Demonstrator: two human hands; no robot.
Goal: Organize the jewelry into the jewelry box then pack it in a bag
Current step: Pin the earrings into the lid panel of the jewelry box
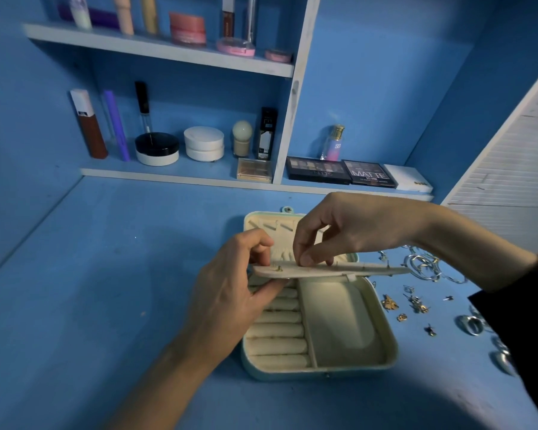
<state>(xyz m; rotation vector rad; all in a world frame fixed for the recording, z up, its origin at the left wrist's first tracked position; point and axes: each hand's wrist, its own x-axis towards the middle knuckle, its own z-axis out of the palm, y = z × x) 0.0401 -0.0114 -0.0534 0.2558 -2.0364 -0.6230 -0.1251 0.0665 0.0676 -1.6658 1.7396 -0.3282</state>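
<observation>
Just then the left hand [230, 290] pinched the left end of the flap [348, 270], holding it flat across the box [376, 333]; the right hand [336, 231] pinched its middle from above.

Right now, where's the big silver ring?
In the head view, the big silver ring lies on the blue table, right of the jewelry box, beside the dark sleeve.

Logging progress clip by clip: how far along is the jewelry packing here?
Done: the jewelry box lies open, with one small gold earring on its earring panel. In hand: the left hand holds the panel up while the right hand pinches at it, likely fitting another piece. Left: the loose jewelry lies on the table, the ring rolls look empty, and no bag is in view.
</observation>
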